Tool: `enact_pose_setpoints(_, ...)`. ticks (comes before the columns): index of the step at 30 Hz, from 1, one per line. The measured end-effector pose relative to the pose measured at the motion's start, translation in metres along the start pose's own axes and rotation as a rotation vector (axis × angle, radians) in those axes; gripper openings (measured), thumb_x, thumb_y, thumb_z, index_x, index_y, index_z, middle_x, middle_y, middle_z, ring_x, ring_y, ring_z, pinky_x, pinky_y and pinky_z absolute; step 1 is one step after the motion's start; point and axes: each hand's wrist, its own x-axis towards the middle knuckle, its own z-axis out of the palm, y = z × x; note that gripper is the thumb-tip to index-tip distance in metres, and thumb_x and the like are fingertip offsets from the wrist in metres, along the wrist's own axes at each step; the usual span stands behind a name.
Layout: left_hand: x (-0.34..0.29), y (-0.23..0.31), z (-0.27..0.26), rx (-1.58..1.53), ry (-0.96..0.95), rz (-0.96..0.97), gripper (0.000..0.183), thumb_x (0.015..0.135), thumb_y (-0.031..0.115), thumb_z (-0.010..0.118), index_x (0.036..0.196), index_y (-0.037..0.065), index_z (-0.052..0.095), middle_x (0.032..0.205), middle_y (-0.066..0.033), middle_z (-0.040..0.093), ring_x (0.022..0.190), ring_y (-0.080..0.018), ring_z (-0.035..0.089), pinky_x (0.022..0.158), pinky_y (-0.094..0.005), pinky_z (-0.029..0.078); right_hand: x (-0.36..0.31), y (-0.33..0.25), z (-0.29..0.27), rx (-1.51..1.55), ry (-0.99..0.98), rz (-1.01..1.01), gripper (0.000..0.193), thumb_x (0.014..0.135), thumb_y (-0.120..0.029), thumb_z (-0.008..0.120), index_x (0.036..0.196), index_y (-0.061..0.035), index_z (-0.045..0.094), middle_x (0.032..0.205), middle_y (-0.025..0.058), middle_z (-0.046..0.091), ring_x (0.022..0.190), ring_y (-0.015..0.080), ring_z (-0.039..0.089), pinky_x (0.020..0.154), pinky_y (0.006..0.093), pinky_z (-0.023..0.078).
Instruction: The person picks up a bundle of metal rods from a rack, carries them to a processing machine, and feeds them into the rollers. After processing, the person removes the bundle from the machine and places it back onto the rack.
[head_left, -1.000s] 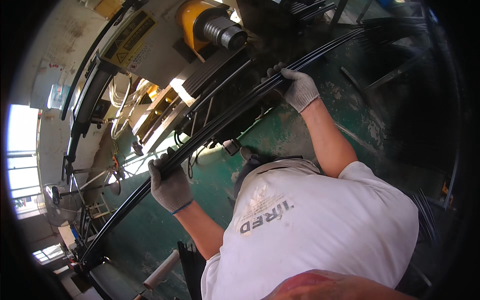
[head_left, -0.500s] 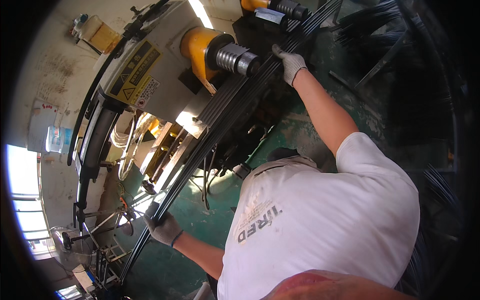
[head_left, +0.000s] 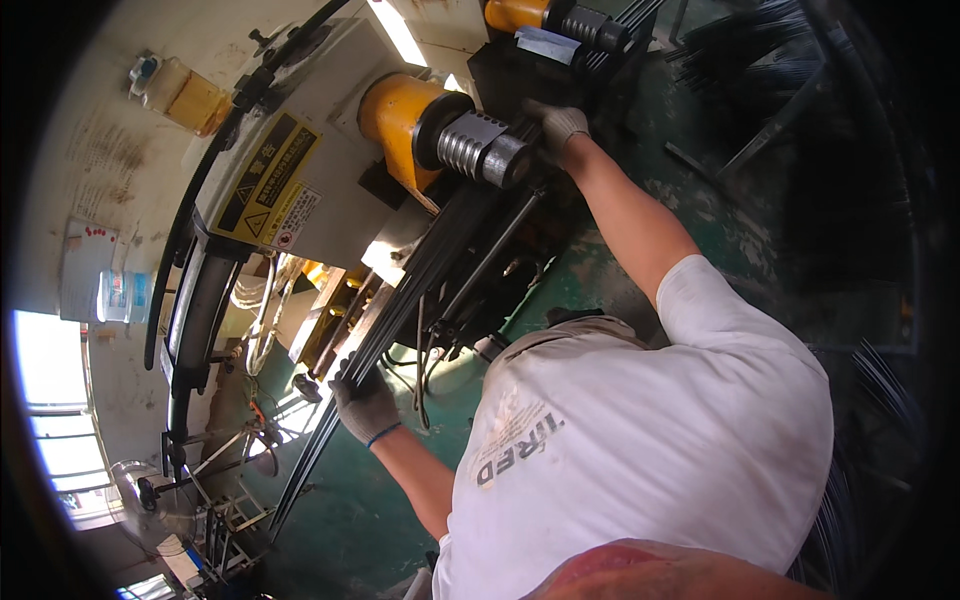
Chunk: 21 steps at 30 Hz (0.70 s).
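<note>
A bundle of long, thin dark metal rods [head_left: 402, 295] runs slantwise along the front of a machine. My left hand [head_left: 367, 408], in a grey knit glove, is closed around the bundle at its lower left stretch. Farther up and to the right, my gloved right hand [head_left: 557, 130] grips the rods just past a ribbed steel roller [head_left: 478, 146]; its fingers are partly hidden in shadow. That roller sticks out of a yellow housing [head_left: 395, 115], and the rods pass close beneath it.
A second yellow housing with a roller [head_left: 590, 28] stands at the top. More dark rods [head_left: 745, 45] lie at the upper right, others [head_left: 885, 380] at the right edge. A stand fan [head_left: 150, 495] is at the lower left. Green floor [head_left: 345, 530] shows below.
My left hand has moved up and right, nearer the machine. My right hand has shifted slightly left and down in the picture. The rods now lie closer in under the roller.
</note>
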Motion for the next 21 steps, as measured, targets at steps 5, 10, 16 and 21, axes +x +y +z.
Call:
enact_pose_setpoints(5, 0.022, 0.009, -0.037, 0.000, 0.129, 0.094, 0.032, 0.107, 0.018, 0.052, 0.128, -0.004, 0.062, 0.126, -0.0181, 0.068, 0.119, -0.0323, 0.064, 0.110, -0.0480, 0.049, 0.005, 0.012, 0.010, -0.277, -0.059, -0.177, 0.044, 0.083, -0.015, 0.084, 0.123, -0.0029, 0.070, 0.108, 0.0113, 0.074, 0.096, 0.0275, 0.072, 0.081, 0.0423, 0.058)
enact_pose_setpoints(10, 0.018, -0.011, -0.012, 0.076, 0.098, 0.090, 0.030, 0.107, 0.019, 0.054, 0.121, -0.006, 0.062, 0.116, -0.0162, 0.069, 0.109, -0.0294, 0.066, 0.102, -0.0432, 0.053, 0.030, 0.017, -0.021, -0.818, -0.079, -0.716, 0.050, 0.085, -0.022, 0.083, 0.128, -0.0017, 0.068, 0.120, 0.0092, 0.074, 0.107, 0.0200, 0.069, 0.090, 0.0344, 0.054)
enact_pose_setpoints(16, 0.031, -0.046, -0.011, 0.067, 0.014, 0.076, 0.034, 0.107, 0.024, 0.057, 0.124, -0.005, 0.062, 0.121, -0.0172, 0.070, 0.111, -0.0289, 0.068, 0.099, -0.0396, 0.057, 0.008, 0.045, -0.018, -0.683, -0.338, -0.660, 0.039, 0.097, -0.022, 0.070, 0.129, -0.0013, 0.068, 0.120, 0.0117, 0.074, 0.106, 0.0192, 0.070, 0.090, 0.0326, 0.054)
enact_pose_setpoints(21, 0.018, -0.087, 0.024, 0.010, -0.103, -0.113, 0.037, 0.105, 0.026, 0.060, 0.127, -0.003, 0.063, 0.126, -0.0200, 0.069, 0.121, -0.0346, 0.064, 0.111, -0.0484, 0.048, 0.006, 0.033, -0.024, -1.535, -0.282, -0.978, 0.035, 0.096, -0.018, 0.067, 0.130, -0.0111, 0.070, 0.122, 0.0120, 0.074, 0.109, 0.0271, 0.071, 0.092, 0.0359, 0.057)
